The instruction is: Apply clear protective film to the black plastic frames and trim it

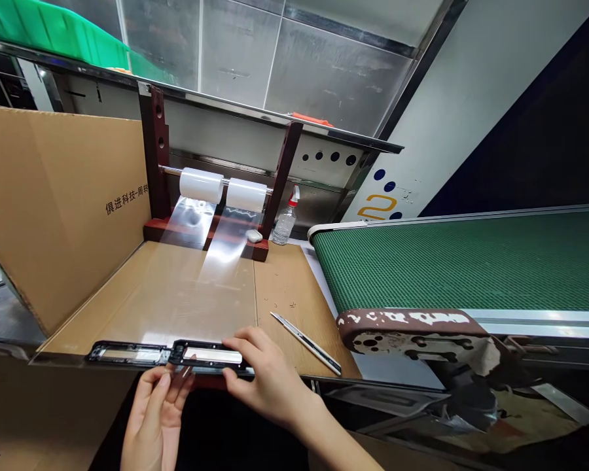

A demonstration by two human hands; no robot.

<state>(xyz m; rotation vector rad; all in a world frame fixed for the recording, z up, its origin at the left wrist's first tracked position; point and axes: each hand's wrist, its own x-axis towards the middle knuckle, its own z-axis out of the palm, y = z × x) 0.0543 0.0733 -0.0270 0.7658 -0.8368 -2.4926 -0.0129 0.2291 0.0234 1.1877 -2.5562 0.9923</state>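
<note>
At the near edge of the cardboard-covered bench, my right hand holds the right end of a narrow black plastic frame between thumb and fingers. A pale, shiny strip runs along the middle of that frame. A second, similar black frame lies to its left, and the ends of the two meet or overlap. My left hand is just below this junction, thumb and fingertips pinched together. Something thin and brownish shows at those fingertips, too small to name.
A utility knife lies right of my right hand. Behind, a dark red stand holds two rolls of clear film, their ends hanging forward. Beside it stands a spray bottle. A cardboard panel borders the left, a green conveyor belt the right.
</note>
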